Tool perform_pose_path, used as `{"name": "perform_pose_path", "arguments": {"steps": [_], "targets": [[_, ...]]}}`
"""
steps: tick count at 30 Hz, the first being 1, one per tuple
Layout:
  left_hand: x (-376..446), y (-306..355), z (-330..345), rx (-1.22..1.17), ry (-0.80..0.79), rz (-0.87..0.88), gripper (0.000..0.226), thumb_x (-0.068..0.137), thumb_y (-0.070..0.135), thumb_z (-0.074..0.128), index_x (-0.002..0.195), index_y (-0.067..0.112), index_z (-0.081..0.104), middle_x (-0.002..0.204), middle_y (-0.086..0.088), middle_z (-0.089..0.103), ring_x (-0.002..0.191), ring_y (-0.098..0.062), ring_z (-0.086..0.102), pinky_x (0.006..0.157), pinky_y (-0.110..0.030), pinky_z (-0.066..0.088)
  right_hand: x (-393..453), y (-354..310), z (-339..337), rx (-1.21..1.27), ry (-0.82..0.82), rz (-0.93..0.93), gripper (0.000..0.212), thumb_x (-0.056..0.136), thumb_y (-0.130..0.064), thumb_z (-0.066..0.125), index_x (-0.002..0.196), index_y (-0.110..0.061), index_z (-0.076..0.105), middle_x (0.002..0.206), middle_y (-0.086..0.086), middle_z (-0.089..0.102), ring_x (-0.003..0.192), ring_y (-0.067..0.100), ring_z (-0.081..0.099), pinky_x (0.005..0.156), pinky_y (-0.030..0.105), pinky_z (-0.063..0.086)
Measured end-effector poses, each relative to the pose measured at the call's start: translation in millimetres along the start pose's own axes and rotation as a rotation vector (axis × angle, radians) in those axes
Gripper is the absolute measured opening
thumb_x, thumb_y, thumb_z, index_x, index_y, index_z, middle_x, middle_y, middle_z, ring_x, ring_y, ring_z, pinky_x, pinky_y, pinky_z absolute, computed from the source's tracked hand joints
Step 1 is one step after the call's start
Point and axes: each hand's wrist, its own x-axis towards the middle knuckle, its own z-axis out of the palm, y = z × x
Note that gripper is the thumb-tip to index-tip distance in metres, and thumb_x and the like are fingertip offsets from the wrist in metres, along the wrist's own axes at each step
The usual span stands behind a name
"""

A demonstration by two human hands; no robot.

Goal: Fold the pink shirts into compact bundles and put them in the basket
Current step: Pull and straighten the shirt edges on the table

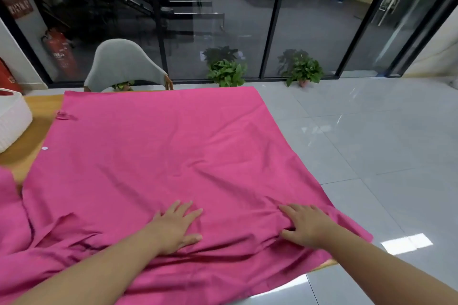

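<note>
Pink shirt (158, 156) spread flat across the wooden table (37, 111), both hands on its near edge.

The shirt covers most of the tabletop, its right side hanging past the edge. The white basket (12, 119) sits at the far left, apart from it. The left hand (177, 226) presses down with fingers spread; the right hand (306, 224) rests flat on a wrinkle, fingers straight and slightly parted.

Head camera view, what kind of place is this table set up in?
Probably an office or commercial lobby, not a home: floor-to-ceiling dark-framed glass partitions, a red fire extinguisher standing by the wall, and glossy grey floor tiles with small potted green plants along the glass.
</note>
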Motion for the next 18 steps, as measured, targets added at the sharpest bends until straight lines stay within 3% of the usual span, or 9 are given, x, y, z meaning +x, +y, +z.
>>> {"name": "perform_pose_path", "arguments": {"steps": [1,3,5,8,10,14,15,17,18], "targets": [[3.3,2.7,3.5,-0.004,-0.009,-0.016,0.068,0.092,0.063,0.034,0.15,0.04,0.005,0.16,0.002,-0.008,0.147,-0.023,-0.006,0.114,-0.055,0.02,-3.3,0.4,4.6,0.016,-0.006,0.012,0.101,0.061,-0.077,0.015,0.149,-0.028,0.024,0.157,-0.002,0.021,0.139,0.019,0.029,0.114,0.042,0.022],[4.5,-3.2,7.9,0.027,-0.022,0.003,0.069,0.085,0.074,0.033,0.145,0.05,0.008,0.16,-0.003,-0.008,0.146,-0.028,-0.006,0.116,-0.051,0.017,-7.4,1.1,8.1,0.059,-0.023,0.035,0.109,0.052,-0.081,0.011,0.147,-0.029,0.029,0.157,-0.002,0.019,0.139,0.02,0.03,0.113,0.041,0.025],[2.3,-10.3,6.3,0.023,-0.08,0.06,0.098,0.055,0.097,0.011,0.143,0.054,0.008,0.159,-0.011,-0.009,0.145,-0.035,-0.008,0.118,-0.044,0.005,-10.5,6.8,7.2,0.127,-0.052,0.052,0.113,0.049,-0.086,0.016,0.145,-0.03,0.032,0.157,-0.003,0.021,0.138,0.023,0.032,0.112,0.04,0.029],[-6.6,-18.7,3.6,0.001,-0.155,0.091,0.127,0.026,0.1,-0.007,0.144,0.055,0.009,0.158,-0.012,-0.017,0.144,-0.038,-0.014,0.118,-0.044,0.001,-11.1,10.3,1.7,0.183,-0.11,0.017,0.132,0.035,-0.102,0.024,0.144,-0.03,0.036,0.157,-0.002,0.021,0.138,0.023,0.032,0.112,0.04,0.03],[-7.0,-21.3,1.5,-0.04,-0.141,0.074,0.123,0.028,0.101,-0.01,0.141,0.058,0.011,0.157,-0.011,-0.02,0.143,-0.036,-0.017,0.118,-0.045,-0.002,-9.0,8.5,-1.8,0.176,-0.111,-0.019,0.134,0.032,-0.1,0.018,0.146,-0.032,0.032,0.158,-0.003,0.015,0.142,0.022,0.025,0.114,0.042,0.026],[-16.0,-29.1,14.0,-0.077,0.023,-0.117,0.081,0.069,0.087,0.004,0.141,0.053,-0.013,0.143,0.008,-0.04,0.137,-0.02,-0.031,0.112,-0.062,0.003,-8.1,-5.7,-2.6,0.036,0.022,-0.179,0.123,0.047,-0.097,0.019,0.15,-0.03,0.022,0.16,-0.005,0.004,0.146,0.016,0.003,0.117,0.051,0.014],[-20.6,-33.8,21.5,-0.073,0.066,-0.195,0.084,0.07,0.086,0.0,0.141,0.047,-0.021,0.141,0.009,-0.041,0.135,-0.016,-0.033,0.112,-0.062,0.002,-5.7,-9.9,2.1,-0.047,0.086,-0.237,0.119,0.053,-0.097,0.016,0.147,-0.025,0.032,0.158,-0.003,0.017,0.144,0.015,0.014,0.114,0.05,0.025],[-28.7,-45.6,35.9,-0.086,0.144,-0.345,0.091,0.066,0.08,-0.011,0.142,0.033,-0.027,0.144,0.009,-0.038,0.138,-0.015,-0.028,0.114,-0.059,0.002,-1.9,-15.7,18.0,-0.031,0.038,-0.181,0.11,0.064,-0.095,0.008,0.133,-0.021,0.052,0.141,-0.004,0.049,0.128,0.012,0.048,0.094,0.043,0.05],[-32.8,-53.1,42.5,-0.12,0.15,-0.412,0.09,0.072,0.08,-0.007,0.144,0.03,-0.026,0.149,0.008,-0.034,0.141,-0.017,-0.024,0.114,-0.058,0.002,0.4,-19.1,27.2,-0.003,0.036,-0.171,0.108,0.066,-0.094,0.007,0.129,-0.021,0.054,0.134,-0.005,0.056,0.12,0.011,0.056,0.086,0.04,0.054]]}}
